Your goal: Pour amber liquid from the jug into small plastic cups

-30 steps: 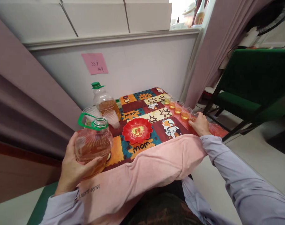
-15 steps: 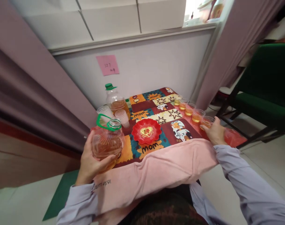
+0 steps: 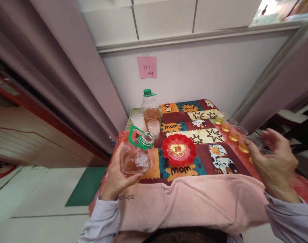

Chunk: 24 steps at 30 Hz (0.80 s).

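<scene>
My left hand [image 3: 118, 173] grips a clear plastic jug [image 3: 137, 158] around its side. The jug has a green handle ring, an uncapped mouth and amber liquid inside. At the table's right edge, my right hand [image 3: 276, 162] is lifted with fingers apart and holds nothing. Beside it runs a row of clear plastic cups [image 3: 235, 134] with amber liquid; the nearest one is partly hidden behind the hand. Between my hands lies a red scalloped plate [image 3: 179, 150] with a gold heart in its middle.
A second jug [image 3: 151, 113] with a green cap stands at the back left, beside two stacks of clear cups [image 3: 154, 128]. Patterned mats [image 3: 204, 136] cover the table, and a pink towel [image 3: 194, 195] hangs over the front edge. A wall with a pink note [image 3: 147, 67] rises behind.
My right hand has let go of the nearest cup and risen with its fingers spread. The left hand still holds the jug. The view has turned to the left.
</scene>
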Available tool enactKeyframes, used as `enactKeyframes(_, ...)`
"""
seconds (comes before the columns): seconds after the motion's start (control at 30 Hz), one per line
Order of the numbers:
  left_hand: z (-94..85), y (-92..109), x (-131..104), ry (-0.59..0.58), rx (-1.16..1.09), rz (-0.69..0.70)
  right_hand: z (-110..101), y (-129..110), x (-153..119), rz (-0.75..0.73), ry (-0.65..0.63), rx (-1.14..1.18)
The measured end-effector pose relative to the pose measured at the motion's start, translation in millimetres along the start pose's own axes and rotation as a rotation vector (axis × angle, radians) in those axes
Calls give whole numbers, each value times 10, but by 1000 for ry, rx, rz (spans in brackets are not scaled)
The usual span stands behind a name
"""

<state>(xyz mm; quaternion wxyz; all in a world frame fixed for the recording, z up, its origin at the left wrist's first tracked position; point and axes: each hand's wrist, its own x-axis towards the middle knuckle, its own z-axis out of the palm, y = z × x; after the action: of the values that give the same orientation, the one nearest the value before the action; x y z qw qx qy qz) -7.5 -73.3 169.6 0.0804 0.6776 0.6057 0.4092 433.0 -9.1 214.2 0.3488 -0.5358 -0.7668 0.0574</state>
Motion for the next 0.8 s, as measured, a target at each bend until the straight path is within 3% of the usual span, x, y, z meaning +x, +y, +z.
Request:
enactKeyframes(0.2, 8, -92, 17, -67, -60, 28, 890, -588, 882, -254, -95, 102)
enactKeyframes(0.3, 8, -107, 27, -81, -18, 98, 1364, -769, 1258, -360, -248, 43)
enactKeyframes(0.4, 17, -123, 14, -67, -12, 153, 1718, -888, 1564, -357, -417, -157)
enactKeyframes(0.53, 27, -151, -27, -66, -10, 170, 1910, -937, 1728, -370, -514, -234)
enactKeyframes(0.8, -3, -153, -41, -71, -38, 131, 1973, -845, 1701, -346, -445, -201)
